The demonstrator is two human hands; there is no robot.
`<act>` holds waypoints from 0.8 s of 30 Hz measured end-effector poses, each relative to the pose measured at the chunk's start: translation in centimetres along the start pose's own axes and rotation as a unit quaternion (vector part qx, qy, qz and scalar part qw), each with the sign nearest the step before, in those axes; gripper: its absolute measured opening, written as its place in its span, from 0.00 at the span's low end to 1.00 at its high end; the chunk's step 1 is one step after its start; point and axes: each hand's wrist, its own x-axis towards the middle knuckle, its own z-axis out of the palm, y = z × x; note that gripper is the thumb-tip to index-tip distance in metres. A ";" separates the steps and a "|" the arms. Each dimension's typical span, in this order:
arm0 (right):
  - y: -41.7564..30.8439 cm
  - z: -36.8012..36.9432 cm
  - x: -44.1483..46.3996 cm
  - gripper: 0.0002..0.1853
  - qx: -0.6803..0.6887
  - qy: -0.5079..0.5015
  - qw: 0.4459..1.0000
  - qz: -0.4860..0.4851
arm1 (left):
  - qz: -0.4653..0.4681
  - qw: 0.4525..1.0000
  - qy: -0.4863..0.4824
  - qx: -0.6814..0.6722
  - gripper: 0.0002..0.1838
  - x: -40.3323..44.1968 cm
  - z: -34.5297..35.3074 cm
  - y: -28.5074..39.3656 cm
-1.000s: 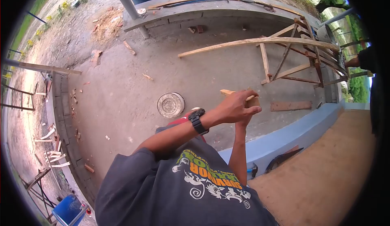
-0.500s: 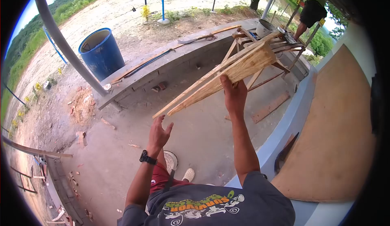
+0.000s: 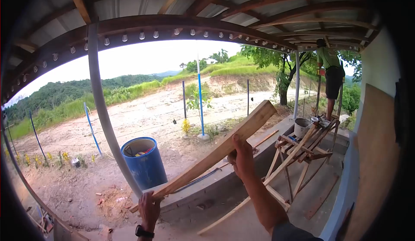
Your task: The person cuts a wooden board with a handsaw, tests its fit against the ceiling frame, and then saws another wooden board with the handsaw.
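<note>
wooden board [image 3: 211, 159] gripped, left hand [image 3: 149, 208] lower

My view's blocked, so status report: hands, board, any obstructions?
Left hand on lower end of wooden board; right hand gripping nearer upper end. Board raised, slanted. Nothing visibly blocking; wooden trestle ahead, right.

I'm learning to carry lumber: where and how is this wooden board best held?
Probably near both ends, from below: the wooden board is long and slanted. The right hand suits the broader-looking upper end, thumb on its near face; the left hand, the lower end.
</note>
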 end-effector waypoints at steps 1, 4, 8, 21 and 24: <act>-0.6 1.9 2.3 0.19 0.022 -0.015 1.000 -0.014 | 0.023 1.000 0.020 0.003 0.19 3.7 -2.7 -0.3; -5.4 9.1 9.0 0.22 0.048 -0.038 0.997 -0.037 | 0.106 0.987 0.094 0.077 0.20 15.2 -11.1 -1.1; -12.4 16.0 14.2 0.24 0.083 -0.071 0.993 -0.045 | 0.174 0.964 0.137 0.150 0.21 27.2 -22.7 1.6; -28.9 29.8 19.4 0.17 0.144 -0.242 0.950 -0.133 | 0.266 0.897 0.280 0.216 0.20 43.6 -46.9 10.0; -32.2 33.0 19.1 0.17 0.157 -0.246 0.948 -0.126 | 0.265 0.869 0.322 0.265 0.23 44.9 -50.1 11.2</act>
